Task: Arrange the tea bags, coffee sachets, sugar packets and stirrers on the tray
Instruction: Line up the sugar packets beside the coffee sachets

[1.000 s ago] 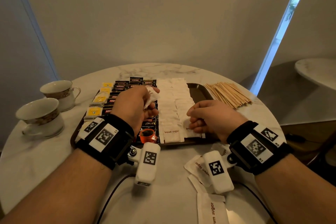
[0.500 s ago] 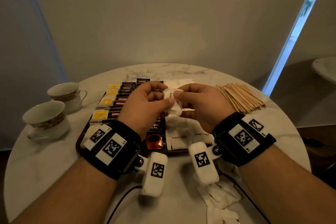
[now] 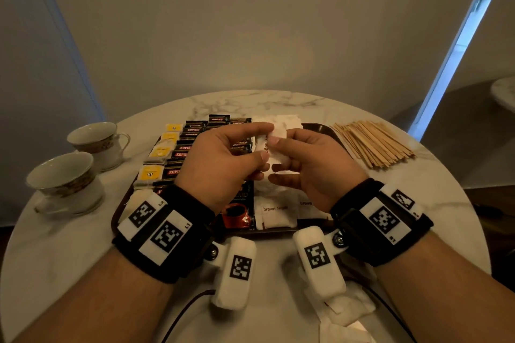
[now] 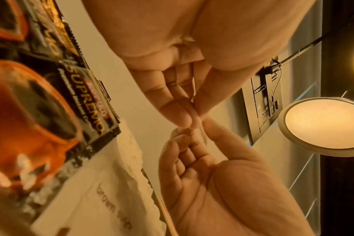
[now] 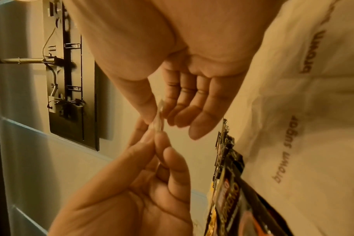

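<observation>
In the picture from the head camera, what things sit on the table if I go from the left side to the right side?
Two teacups → yellow tea bags → black coffee sachets → white sugar packets → wooden stirrers.

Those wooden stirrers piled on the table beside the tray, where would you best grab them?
Probably around the bundle's middle, coming from above with the right hand. The stirrers lie flat in a loose fan on the table, right of the tray, so pinching across their narrow width should gather several.
</observation>
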Tool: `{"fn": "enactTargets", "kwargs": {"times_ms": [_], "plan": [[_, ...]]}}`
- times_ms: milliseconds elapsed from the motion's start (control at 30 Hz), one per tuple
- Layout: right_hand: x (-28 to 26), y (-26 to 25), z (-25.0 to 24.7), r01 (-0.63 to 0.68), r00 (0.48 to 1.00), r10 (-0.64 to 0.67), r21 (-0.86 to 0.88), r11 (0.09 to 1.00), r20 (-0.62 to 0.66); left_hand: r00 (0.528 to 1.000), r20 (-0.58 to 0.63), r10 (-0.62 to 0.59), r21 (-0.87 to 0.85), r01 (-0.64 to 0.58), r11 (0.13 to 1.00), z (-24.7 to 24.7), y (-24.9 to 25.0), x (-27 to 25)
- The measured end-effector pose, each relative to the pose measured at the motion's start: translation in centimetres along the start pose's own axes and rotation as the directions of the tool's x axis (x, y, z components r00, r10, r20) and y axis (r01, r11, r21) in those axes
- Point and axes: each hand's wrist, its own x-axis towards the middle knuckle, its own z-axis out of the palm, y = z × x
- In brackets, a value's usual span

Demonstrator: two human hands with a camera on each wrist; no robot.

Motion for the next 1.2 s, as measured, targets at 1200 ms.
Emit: {"fn": "enactTargets", "kwargs": {"times_ms": [1200], "plan": [[-4.8, -1.5, -3.7, -0.37, 0.927, 0.228, -0.638, 0.675, -0.297, 0.968, -0.099, -0.233, -0.284, 0.197, 0.938, 0.4, -0.5, 0.2]]}}
